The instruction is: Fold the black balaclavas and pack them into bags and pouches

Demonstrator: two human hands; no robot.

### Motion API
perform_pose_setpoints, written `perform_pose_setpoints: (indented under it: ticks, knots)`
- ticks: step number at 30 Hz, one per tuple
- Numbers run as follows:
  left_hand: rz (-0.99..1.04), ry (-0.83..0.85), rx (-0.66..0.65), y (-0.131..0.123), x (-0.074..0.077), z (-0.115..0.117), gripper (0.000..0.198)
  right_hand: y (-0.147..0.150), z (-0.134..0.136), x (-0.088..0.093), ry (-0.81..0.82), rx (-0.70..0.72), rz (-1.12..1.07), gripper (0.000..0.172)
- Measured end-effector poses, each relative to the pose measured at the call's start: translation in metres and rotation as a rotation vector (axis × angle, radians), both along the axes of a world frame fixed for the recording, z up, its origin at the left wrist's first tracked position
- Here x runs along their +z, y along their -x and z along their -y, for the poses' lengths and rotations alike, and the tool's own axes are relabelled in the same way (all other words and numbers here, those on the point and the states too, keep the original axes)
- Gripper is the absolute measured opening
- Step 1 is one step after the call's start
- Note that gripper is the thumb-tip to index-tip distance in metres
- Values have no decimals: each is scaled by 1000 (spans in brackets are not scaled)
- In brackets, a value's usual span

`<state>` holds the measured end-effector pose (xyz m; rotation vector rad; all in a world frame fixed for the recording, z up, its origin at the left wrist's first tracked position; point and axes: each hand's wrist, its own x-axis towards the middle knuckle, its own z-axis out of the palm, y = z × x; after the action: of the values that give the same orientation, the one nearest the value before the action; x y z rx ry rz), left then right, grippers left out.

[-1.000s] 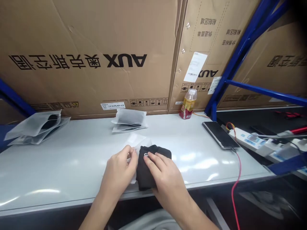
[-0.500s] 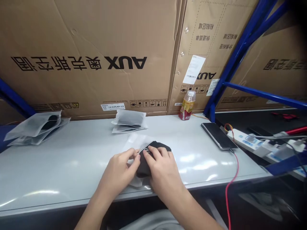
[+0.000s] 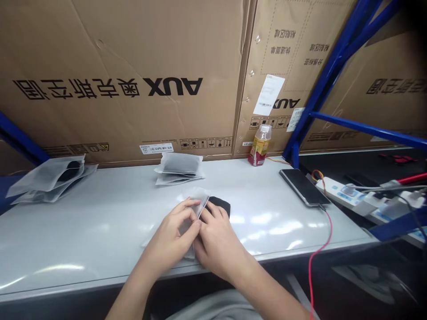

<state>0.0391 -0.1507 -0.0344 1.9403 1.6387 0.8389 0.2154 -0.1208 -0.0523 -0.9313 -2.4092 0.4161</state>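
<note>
My left hand (image 3: 173, 238) pinches the open edge of a thin translucent bag (image 3: 195, 198) on the grey table (image 3: 100, 226). My right hand (image 3: 216, 240) lies beside it, fingers closed on a folded black cloth item (image 3: 220, 205), most of which is under my hand and partly inside the bag. Only the cloth's far end shows past my fingers.
A stack of bagged dark items (image 3: 179, 168) lies at the back centre, another pile (image 3: 53, 177) at the far left. A drink bottle (image 3: 260, 145), a phone (image 3: 304, 187) on a red cable (image 3: 316, 253) and a power strip (image 3: 347, 195) are on the right. Cardboard boxes (image 3: 133, 75) stand behind.
The black cloth has gone further into the bag and shows less. Both hands have come closer together, the left lifting the bag's edge over the cloth.
</note>
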Motion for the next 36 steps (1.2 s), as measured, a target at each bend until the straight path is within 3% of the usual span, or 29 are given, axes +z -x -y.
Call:
perform_pose_setpoints:
  ticks: [3,7,10,13,16,17,20,22,24,27,28,31,36]
  knots:
    - [-62,14,9,4,-6,1,34,-22,-9,4,131,250,-21,49]
    - [-301,52,-4,11,-21,-4,63,-51,-17,8,212,274,50,55]
    - [-341,43,-97,16,-27,-8,71,-47,-9,8,271,335,31,60]
    - [-357,30,-187,29,-19,-8,70,-39,-1,5,369,416,-85,55]
    - [-431,21,-231,46,-5,-2,65,-44,-4,2,303,333,-210,50]
    - [-465,7,-247,51,-1,1,63,-48,-7,1,247,285,-204,54]
    - [-550,-70,-256,54,4,9,58,-55,-18,-3,112,253,-31,104]
    - [-582,-119,-202,48,-1,18,56,-53,-22,-6,66,291,58,113]
    - [-609,-142,-162,40,-11,30,69,-47,-24,-11,11,280,91,101]
    - [-646,-169,-123,32,-28,49,116,-34,-21,-16,-112,204,102,73]
    - [-648,-180,-112,31,-31,53,118,-30,-20,-16,-150,184,104,63]
    - [-565,-203,-133,39,-30,57,91,-25,-15,-10,-218,141,98,47]
    - [-386,-223,-160,54,-15,48,79,-33,-11,8,-317,179,162,61]
